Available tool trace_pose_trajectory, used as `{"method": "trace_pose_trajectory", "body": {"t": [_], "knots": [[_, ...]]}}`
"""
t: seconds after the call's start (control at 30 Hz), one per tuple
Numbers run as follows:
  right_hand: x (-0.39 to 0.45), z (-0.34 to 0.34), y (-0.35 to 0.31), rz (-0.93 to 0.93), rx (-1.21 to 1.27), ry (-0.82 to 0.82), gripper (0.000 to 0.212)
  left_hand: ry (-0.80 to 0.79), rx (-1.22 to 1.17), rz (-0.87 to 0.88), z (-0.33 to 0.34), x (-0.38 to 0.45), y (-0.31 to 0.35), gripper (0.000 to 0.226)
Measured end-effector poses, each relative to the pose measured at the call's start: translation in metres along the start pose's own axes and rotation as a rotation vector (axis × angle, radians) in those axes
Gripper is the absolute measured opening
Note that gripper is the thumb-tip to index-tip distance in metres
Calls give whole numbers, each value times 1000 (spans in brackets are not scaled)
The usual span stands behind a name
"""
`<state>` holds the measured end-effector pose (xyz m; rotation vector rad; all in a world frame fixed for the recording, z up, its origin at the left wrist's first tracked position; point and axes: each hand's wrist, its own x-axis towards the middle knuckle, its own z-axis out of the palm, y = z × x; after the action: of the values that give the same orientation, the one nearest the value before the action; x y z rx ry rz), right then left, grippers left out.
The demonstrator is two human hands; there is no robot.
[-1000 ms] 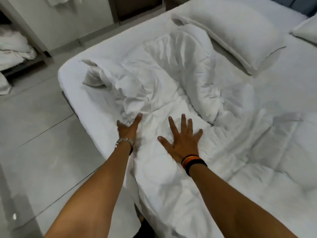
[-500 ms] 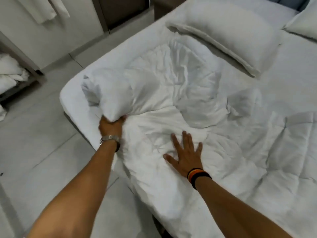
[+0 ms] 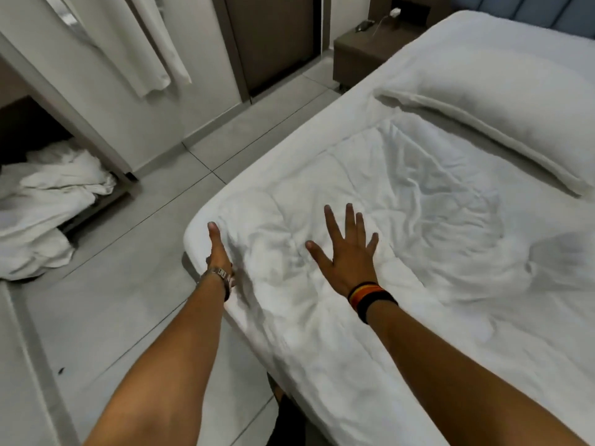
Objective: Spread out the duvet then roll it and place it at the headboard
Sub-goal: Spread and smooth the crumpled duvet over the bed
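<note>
White quilted duvet (image 3: 370, 194) lies opened out across the near corner of the bed (image 3: 434, 53), wrinkled but mostly flat, its far edge stopping just short of a pillow (image 3: 502, 123); the right hand (image 3: 349, 255) rests palm down on it with fingers spread wide, holding nothing; the left hand (image 3: 218, 249) lies along the duvet's outer edge at the mattress corner, fingers straight and together, flat against the cloth rather than gripping it (a metal bracelet (image 3: 219, 273) sits at that wrist, a striped wristband (image 3: 370, 296) at the other); the headboard (image 3: 528, 9), blue and padded, is well apart beyond the pillow; crumpled white linen (image 3: 48, 201) lies on the tiled floor (image 3: 128, 284) to the left.
</note>
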<state>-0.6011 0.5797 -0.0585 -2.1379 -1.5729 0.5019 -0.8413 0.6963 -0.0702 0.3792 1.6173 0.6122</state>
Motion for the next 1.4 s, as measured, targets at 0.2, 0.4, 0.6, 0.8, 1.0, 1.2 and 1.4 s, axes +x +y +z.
{"method": "trace_pose_trajectory", "body": {"t": [0.2,0.4,0.6,0.8,1.0,1.2,1.4], "knots": [[112,96,-31,174,-47,-205,89,-194,84,24,44,116,91,135],[128,121,-37,280,-9,-236,91,-137,-57,75,66,148,110,95],[187,103,-116,125,137,-73,86,-131,-244,763,-8,114,197,67],[176,140,-139,142,-146,-361,83,-121,251,766,-99,119,171,56],[173,166,-103,381,-178,-375,82,-31,437,370,-93,191,180,127],[267,184,-123,485,-103,-82,81,-206,735,399,17,282,273,148],[338,201,-118,740,-47,69,74,-636,953,410,144,323,283,115]]}}
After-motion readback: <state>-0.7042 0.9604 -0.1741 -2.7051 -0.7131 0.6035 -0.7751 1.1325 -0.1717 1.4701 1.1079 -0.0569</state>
